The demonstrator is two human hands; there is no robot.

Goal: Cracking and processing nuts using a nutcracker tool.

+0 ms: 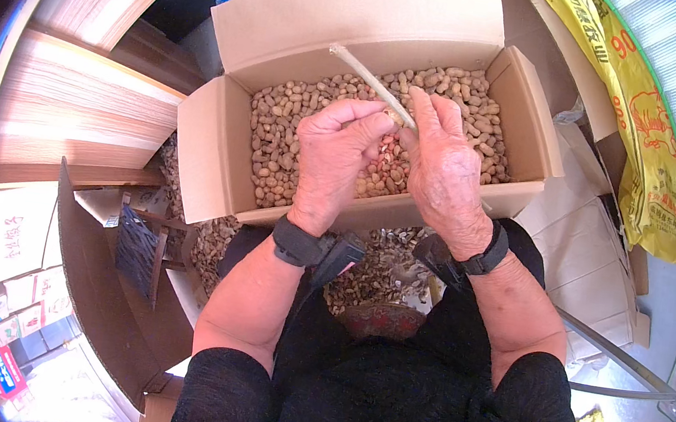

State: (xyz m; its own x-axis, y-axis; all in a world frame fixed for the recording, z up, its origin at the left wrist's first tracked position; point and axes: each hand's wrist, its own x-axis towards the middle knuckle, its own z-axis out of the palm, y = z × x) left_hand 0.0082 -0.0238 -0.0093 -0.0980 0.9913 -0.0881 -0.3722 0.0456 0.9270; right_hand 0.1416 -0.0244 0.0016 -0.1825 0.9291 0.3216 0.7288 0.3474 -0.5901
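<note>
My right hand (pixel 448 170) is closed around a long pale stick (pixel 369 81), which slants up to the left over the box. A short end of it shows below that hand. My left hand (pixel 337 155) pinches a peanut (pixel 394 116) at its fingertips, right against the stick; the fingers mostly cover it. Both hands meet above an open cardboard box (pixel 223 140) full of unshelled peanuts (pixel 282 118). Reddish shelled kernels (pixel 384 170) lie in the middle of the heap, just under my hands.
Broken shells (pixel 367 279) are heaped between my legs and the box. At left stand wood-grain panels (pixel 83 105) and a curved brown cardboard sheet (pixel 101 291). A yellow printed sack (pixel 652 124) hangs at right, above flattened cardboard (pixel 598 245) and a metal bar (pixel 618 355).
</note>
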